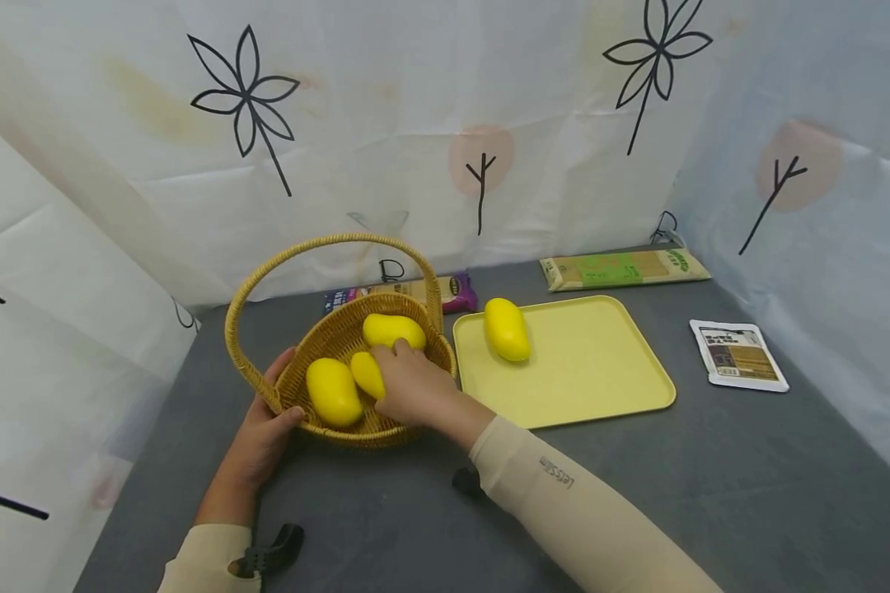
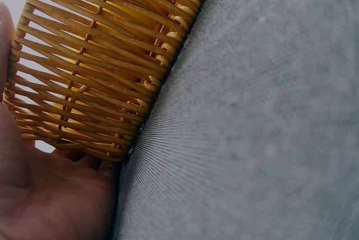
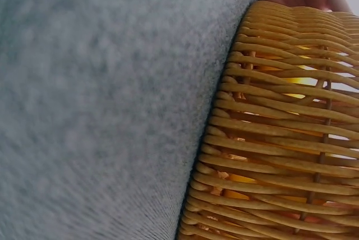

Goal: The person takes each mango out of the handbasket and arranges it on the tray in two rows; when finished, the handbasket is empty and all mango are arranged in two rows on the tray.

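Observation:
A wicker basket (image 1: 371,439) with a tall arched handle stands on the grey table. My left hand (image 1: 263,432) holds its left side, thumb over the rim and fingers behind the wall. Inside, my right hand (image 1: 418,385) grips a yellow mango (image 1: 367,375), partly covered by the fingers. A second mango (image 1: 332,394) lies to the left of it and a third mango (image 1: 393,330) behind it. Both wrist views show the woven wall (image 2: 95,72) close up, with yellow showing through the gaps. One more mango (image 1: 508,329) rests on the yellow tray (image 1: 586,387).
The tray stands right of the basket. Behind the basket lies a purple-ended packet (image 1: 460,292), and behind the tray a green-labelled packet (image 1: 623,269). A white flat packet (image 1: 739,356) lies at the right. Printed cloth walls (image 1: 415,99) border the table.

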Demonstrator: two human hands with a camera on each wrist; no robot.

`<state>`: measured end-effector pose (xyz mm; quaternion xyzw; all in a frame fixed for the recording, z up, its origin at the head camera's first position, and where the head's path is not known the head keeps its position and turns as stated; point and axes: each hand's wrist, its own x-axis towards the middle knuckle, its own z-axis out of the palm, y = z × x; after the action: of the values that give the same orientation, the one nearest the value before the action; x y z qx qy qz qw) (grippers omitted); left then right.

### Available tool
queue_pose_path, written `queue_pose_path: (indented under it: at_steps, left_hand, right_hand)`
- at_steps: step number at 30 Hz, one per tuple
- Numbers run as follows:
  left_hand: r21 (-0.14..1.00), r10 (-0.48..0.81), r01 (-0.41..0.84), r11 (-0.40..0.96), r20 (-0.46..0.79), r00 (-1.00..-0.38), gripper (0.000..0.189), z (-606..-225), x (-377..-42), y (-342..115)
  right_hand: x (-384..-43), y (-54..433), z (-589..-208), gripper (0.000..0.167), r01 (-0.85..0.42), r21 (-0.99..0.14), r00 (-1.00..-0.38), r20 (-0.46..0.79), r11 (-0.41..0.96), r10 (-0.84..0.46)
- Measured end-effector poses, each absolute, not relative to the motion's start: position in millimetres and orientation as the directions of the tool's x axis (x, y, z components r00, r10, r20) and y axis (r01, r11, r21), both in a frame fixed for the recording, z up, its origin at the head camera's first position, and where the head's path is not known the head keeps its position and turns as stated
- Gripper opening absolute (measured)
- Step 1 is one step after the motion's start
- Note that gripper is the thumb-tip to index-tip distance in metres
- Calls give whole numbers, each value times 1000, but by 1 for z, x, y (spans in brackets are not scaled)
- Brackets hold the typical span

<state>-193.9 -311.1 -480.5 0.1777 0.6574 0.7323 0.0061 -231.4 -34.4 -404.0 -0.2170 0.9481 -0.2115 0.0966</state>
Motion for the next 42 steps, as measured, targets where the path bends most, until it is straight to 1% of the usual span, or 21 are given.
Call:
queue_pose_path:
  at_steps: [7, 16, 21, 25, 28, 32, 36, 39, 42]
  left_hand:
    - [963, 243, 226, -146, 256, -936, 83, -480, -194, -310]
    - [961, 248, 227, -156, 260, -933, 83, -481, -194, -311]
    - [961, 248, 229, -152, 262, -933, 84, -481, -194, -312]
    - [961, 247, 233, -150, 264, -932, 84, -482, -194, -312]
    - [958, 251, 245, -150, 276, -928, 83, -482, -194, -311]
    - [953, 254, 256, -163, 291, -922, 82, -483, -193, -311]
    - [954, 255, 251, -164, 287, -923, 82, -483, -193, -311]
    - [956, 252, 247, -159, 281, -926, 83, -483, -193, -311]
    - [957, 249, 245, -154, 277, -928, 84, -482, -193, -311]
  right_hand:
    - [-232, -29, -405, 80, -414, -492, -873, -23, 766, -487]
    - [-233, -21, -404, 88, -509, -588, -823, 119, 629, -556]
    - [-234, -14, -408, 84, -517, -702, -811, 220, 489, -542]
    - [-233, -6, -410, 83, -493, -796, -824, 299, 351, -480]
    - [-233, 1, -410, 82, -477, -837, -835, 337, 266, -435]
    - [-232, 10, -409, 81, -455, -877, -832, 358, 153, -424]
    - [-228, 22, -406, 80, -405, -913, -833, 344, 53, -433]
    - [-225, 34, -405, 80, -372, -928, -837, 327, 17, -439]
    - [-224, 47, -404, 80, -364, -931, -842, 316, 29, -437]
